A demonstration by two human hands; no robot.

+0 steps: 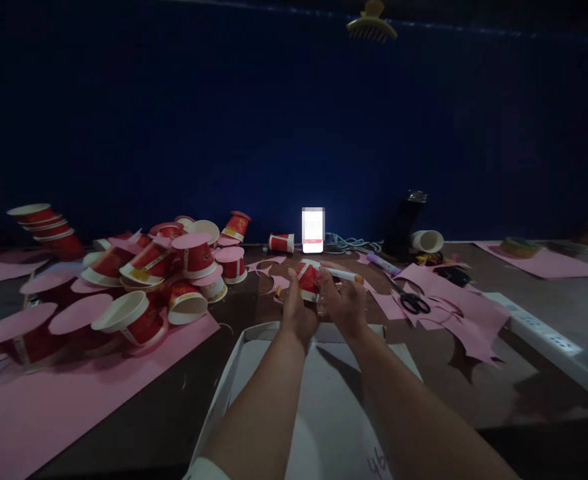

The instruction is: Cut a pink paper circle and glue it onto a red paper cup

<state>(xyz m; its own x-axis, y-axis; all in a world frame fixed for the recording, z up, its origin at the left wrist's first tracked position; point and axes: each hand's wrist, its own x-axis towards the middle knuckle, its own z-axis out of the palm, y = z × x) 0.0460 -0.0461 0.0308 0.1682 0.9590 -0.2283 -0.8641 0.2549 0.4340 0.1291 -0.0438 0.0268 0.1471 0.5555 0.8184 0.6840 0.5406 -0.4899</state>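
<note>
A small red and white paper cup (309, 280) is in front of me, above the near box. My left hand (297, 308) is closed around its left side, thumb up. My right hand (345, 308) is at the cup's right side and grips a slim white marker-like stick (343, 274) with an orange end. Whether the right fingers also press on the cup I cannot tell. Below my forearms lies a shallow white cardboard box (319, 400) with handwriting on it.
At left, red paper cups with pink paper discs (194, 243) lie piled by a pink sheet (104, 393). Behind stands a lit phone (313, 230). To the right are scissors (414, 303), pink paper scraps (454, 313), a dark bottle (405, 223) and a white power strip (549, 337).
</note>
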